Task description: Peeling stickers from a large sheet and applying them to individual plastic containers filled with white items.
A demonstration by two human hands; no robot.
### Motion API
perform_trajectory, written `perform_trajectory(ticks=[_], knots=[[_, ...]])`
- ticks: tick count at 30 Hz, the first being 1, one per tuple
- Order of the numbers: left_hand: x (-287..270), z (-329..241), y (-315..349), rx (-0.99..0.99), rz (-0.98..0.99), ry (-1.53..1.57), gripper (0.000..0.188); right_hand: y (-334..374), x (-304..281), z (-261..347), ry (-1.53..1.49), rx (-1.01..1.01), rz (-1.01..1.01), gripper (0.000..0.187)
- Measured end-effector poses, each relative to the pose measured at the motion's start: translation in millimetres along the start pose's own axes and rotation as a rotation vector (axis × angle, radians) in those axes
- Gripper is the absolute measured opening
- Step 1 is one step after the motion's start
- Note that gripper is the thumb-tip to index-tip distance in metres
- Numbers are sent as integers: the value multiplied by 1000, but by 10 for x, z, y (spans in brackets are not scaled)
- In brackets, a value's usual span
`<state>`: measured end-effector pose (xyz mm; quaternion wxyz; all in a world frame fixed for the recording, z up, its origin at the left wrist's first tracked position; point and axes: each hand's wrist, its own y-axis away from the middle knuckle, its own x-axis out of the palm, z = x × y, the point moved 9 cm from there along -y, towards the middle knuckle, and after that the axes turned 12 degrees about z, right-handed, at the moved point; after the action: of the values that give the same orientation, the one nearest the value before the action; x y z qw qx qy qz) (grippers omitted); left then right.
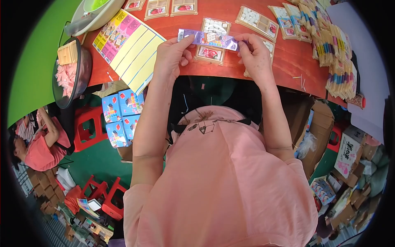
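Note:
A purple printed label strip [212, 39] is stretched level between my two hands over the red table. My left hand [174, 54] pinches its left part between thumb and fingers. The right end is pinched in my right hand [256, 54]. Just beyond and below the strip lies a small beige tray [217, 25] with white pieces, and a packet with a strawberry picture [210, 53] shows in its nearer part. Part of that tray is hidden by the strip. Beside my right hand is another beige tray [257, 19] with white pieces and a strawberry packet.
A sheet of yellow and pink stickers [131, 46] lies at left, overhanging the table edge. Left of it, a dark basin [84, 68] holds pink packets. Stacked wrapped trays [335, 49] line the right side. Blue boxes [122, 117] and red stools [89, 127] stand below; a co-worker [43, 142] sits left.

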<state>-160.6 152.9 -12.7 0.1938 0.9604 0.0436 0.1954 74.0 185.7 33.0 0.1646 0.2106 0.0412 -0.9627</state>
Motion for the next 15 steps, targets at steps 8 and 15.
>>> perform_trajectory(ticks=[8,15], knots=[[-58,89,-54,-43,5,-75,25,92,56,207,259,-74,-52,15],[-15,62,-75,-33,11,-130,26,118,63,327,459,-146,-99,17]])
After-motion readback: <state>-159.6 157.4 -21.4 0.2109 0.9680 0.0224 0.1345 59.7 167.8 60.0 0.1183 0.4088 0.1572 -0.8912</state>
